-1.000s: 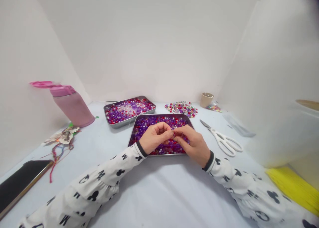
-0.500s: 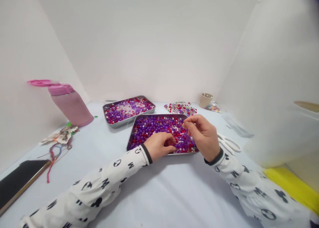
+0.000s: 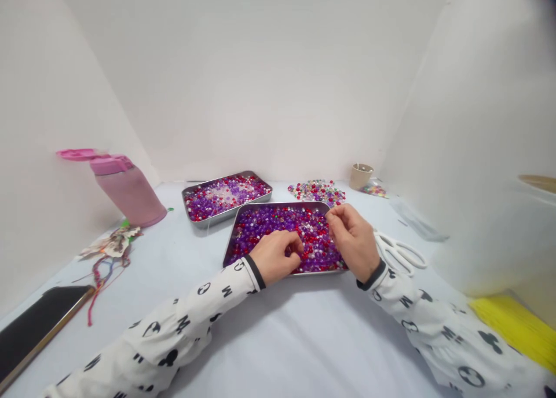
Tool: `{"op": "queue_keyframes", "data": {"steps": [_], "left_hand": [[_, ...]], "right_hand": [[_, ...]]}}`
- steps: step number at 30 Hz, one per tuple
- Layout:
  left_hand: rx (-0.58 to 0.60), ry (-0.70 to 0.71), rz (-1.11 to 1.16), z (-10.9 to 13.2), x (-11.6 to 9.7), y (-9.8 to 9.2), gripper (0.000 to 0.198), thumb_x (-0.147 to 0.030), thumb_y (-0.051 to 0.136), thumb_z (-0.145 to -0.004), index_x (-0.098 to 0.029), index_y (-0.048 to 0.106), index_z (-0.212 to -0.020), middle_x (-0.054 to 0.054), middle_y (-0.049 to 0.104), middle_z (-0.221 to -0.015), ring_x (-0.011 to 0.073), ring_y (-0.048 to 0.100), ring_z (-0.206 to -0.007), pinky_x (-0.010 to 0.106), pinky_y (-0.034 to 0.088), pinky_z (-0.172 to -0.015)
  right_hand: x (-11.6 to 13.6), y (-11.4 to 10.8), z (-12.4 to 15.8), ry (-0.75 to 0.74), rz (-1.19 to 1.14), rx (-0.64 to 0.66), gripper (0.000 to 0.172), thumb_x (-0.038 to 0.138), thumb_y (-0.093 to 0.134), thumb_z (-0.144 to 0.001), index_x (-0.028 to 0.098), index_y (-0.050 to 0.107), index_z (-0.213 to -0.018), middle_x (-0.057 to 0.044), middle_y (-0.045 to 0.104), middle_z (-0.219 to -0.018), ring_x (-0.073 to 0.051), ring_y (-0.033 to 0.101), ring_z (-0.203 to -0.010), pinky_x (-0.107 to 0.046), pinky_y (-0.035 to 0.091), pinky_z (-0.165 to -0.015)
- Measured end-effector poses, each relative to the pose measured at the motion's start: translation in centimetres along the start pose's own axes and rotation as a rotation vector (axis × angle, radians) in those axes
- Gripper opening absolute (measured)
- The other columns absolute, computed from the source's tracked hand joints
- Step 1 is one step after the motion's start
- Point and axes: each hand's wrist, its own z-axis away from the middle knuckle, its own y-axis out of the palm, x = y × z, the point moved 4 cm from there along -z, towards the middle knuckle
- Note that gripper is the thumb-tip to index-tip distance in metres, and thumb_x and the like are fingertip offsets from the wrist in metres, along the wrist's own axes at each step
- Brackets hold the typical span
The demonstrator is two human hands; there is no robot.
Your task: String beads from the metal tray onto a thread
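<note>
A metal tray (image 3: 227,241) full of purple, red and clear beads (image 3: 264,221) lies in front of me. My left hand (image 3: 278,256) is over its front part, thumb and fingers curled toward each other with a small gap; nothing shows between them. Over the tray's right edge is my right hand (image 3: 354,238), thumb and forefinger pinched together. What that pinch holds is too small to make out. Behind, to the left, sits a second metal tray (image 3: 208,221) with similar beads. Loose beads (image 3: 319,191) are piled behind the front tray.
White scissors (image 3: 399,253) lie right of my right hand. A beige cup (image 3: 360,176) stands at the back right. At left are a pink bottle (image 3: 130,195), tangled cords (image 3: 102,270) and a phone (image 3: 41,322). A yellow item (image 3: 515,328) is at right.
My left thumb and fingers have drawn a little closer together. My right hand has lowered slightly beside the tray edge. The whole view has shifted a little.
</note>
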Motion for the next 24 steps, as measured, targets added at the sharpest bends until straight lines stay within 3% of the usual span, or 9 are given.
{"op": "queue_keyframes", "data": {"steps": [3, 7, 13, 17, 20, 22, 24], "left_hand": [[-0.108, -0.033, 0.073, -0.7, 1.6, -1.9, 0.021, -0.014, 0.041, -0.074, -0.019, 0.06, -0.082, 0.001, 0.065, -0.083, 0.0152, 0.057, -0.075, 0.026, 0.043, -0.073], [-0.197, -0.033, -0.005, -1.7, 3.3, -3.5, 0.022, -0.015, 0.04, -0.079, -0.018, 0.061, -0.085, 0.002, 0.065, -0.085, 0.0159, 0.058, -0.078, 0.026, 0.043, -0.074], [-0.068, 0.069, -0.28, -2.4, 2.2, -1.2, 0.019, -0.025, 0.052, -0.079, -0.022, 0.062, -0.096, 0.005, 0.059, -0.092, 0.0189, 0.056, -0.083, 0.03, 0.042, -0.074], [-0.052, 0.083, -0.352, -2.6, 1.5, -0.7, 0.014, -0.025, 0.053, -0.08, -0.019, 0.064, -0.085, 0.006, 0.058, -0.088, 0.0194, 0.055, -0.081, 0.031, 0.042, -0.073], [-0.164, 0.078, -0.164, -2.1, 0.8, -1.6, 0.014, -0.025, 0.052, -0.081, -0.018, 0.063, -0.086, 0.004, 0.059, -0.086, 0.0177, 0.055, -0.081, 0.031, 0.042, -0.075], [-0.209, 0.006, 0.12, -1.4, 0.7, -2.0, 0.015, -0.027, 0.053, -0.081, -0.017, 0.061, -0.089, 0.003, 0.06, -0.081, 0.0151, 0.056, -0.075, 0.029, 0.044, -0.072], [-0.162, -0.103, 0.5, -0.9, 1.0, -1.6, 0.019, -0.03, 0.056, -0.079, -0.016, 0.058, -0.091, 0.002, 0.062, -0.076, 0.0126, 0.056, -0.067, 0.027, 0.046, -0.067]], "right_hand": [[-0.1, 0.3, 0.3, -0.009, 0.029, 0.017, 0.016, 0.03, 0.045, -0.085, 0.02, 0.052, -0.074, 0.005, 0.048, -0.058, -0.011, 0.043, -0.053, -0.023, 0.035, -0.053], [-0.2, 0.6, 0.3, -0.014, 0.041, 0.054, 0.016, 0.028, 0.043, -0.086, 0.02, 0.054, -0.077, 0.004, 0.049, -0.058, -0.012, 0.044, -0.054, -0.024, 0.036, -0.055], [0.7, 0.7, 0.3, -0.134, 0.038, 0.012, 0.013, 0.021, 0.048, -0.082, 0.02, 0.059, -0.076, -0.002, 0.058, -0.076, -0.016, 0.053, -0.074, -0.028, 0.04, -0.071], [1.3, 1.2, 0.8, -0.15, 0.009, 0.075, 0.012, 0.018, 0.047, -0.083, 0.02, 0.059, -0.078, -0.001, 0.057, -0.077, -0.015, 0.053, -0.073, -0.027, 0.041, -0.068], [1.4, 1.4, 1.2, -0.157, 0.028, 0.111, 0.013, 0.014, 0.047, -0.082, 0.019, 0.057, -0.075, 0.0, 0.055, -0.073, -0.013, 0.051, -0.068, -0.025, 0.04, -0.065], [1.3, 1.5, 1.3, -0.143, 0.046, 0.114, 0.013, 0.012, 0.047, -0.081, 0.018, 0.055, -0.073, 0.001, 0.053, -0.07, -0.012, 0.049, -0.064, -0.024, 0.038, -0.062], [1.1, 1.5, 1.4, -0.12, 0.06, 0.123, 0.012, 0.012, 0.047, -0.08, 0.018, 0.054, -0.072, 0.002, 0.052, -0.066, -0.011, 0.048, -0.06, -0.023, 0.037, -0.059]]}}
